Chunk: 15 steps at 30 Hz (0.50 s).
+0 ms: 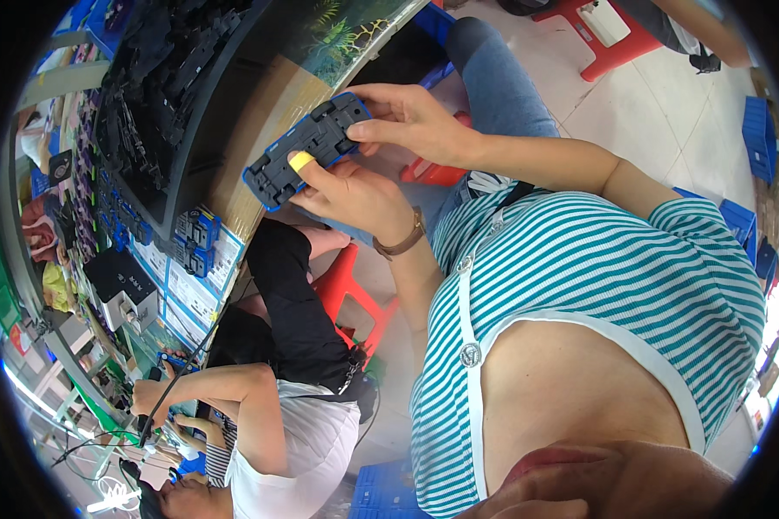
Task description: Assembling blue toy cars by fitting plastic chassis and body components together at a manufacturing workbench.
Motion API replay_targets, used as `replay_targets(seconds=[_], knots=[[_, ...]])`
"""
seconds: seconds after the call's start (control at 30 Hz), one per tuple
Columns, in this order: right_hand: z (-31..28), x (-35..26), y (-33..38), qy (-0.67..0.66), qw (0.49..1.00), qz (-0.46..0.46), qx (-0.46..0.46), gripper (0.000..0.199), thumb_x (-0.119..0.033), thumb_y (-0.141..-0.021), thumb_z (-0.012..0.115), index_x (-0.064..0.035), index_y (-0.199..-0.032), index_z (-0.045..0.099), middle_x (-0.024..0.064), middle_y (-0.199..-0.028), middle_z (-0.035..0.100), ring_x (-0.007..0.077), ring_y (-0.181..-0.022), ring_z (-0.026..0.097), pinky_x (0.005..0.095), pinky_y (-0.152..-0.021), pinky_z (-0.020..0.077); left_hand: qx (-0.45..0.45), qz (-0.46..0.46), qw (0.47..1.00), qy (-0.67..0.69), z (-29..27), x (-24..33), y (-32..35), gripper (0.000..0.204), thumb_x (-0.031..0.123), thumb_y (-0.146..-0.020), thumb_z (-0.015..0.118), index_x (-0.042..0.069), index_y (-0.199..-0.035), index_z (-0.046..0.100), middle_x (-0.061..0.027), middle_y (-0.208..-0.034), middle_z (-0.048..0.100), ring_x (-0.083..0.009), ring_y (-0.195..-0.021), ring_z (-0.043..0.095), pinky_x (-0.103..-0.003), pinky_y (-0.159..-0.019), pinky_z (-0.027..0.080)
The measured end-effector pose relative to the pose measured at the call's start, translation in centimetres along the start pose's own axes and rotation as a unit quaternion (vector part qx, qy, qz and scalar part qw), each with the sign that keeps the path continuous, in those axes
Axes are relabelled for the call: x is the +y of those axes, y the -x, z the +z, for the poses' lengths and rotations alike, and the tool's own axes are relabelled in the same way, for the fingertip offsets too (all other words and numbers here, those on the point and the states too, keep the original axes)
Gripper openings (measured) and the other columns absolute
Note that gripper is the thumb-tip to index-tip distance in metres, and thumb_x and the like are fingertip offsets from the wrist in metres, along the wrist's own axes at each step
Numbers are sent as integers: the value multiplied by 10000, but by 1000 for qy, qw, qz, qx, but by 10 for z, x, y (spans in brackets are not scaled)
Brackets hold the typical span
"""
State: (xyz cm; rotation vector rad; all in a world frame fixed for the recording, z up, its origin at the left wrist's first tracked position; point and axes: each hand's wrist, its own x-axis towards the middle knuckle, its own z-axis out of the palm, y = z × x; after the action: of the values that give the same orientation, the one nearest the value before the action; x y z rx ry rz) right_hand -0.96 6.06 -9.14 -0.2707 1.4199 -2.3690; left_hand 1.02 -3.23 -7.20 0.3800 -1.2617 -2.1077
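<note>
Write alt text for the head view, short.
A person in a teal striped top holds a blue and dark grey plastic part in both hands, left hand with a yellow fingertip cover beneath it, right hand gripping its far end. A co-worker sits alongside at a workbench piled with black parts.

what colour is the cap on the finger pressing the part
Yellow finger cap, on the blue-and-dark-grey part; head view.
</note>
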Motion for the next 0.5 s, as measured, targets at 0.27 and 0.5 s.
replay_targets(seconds=[0.27,0.5], knots=[[0,-13,12,-4,999,10,-43,518,-157,-862,622,13,-1302,408,105,-1142,570,158,-1019,556,297,-835,490,-18,77,997,18,-2,6,16,392,240,-915,511,16,-1209,382,-154,-1094,522,-229,-895,599,-341,-794,515],[-3,-39,21,46,993,-101,-26,540,-146,-850,636,21,-1308,404,110,-1171,557,164,-1079,529,314,-924,441,-56,66,996,12,17,16,34,390,223,-900,552,28,-1195,387,-149,-1052,541,-229,-886,599,-336,-775,516]])
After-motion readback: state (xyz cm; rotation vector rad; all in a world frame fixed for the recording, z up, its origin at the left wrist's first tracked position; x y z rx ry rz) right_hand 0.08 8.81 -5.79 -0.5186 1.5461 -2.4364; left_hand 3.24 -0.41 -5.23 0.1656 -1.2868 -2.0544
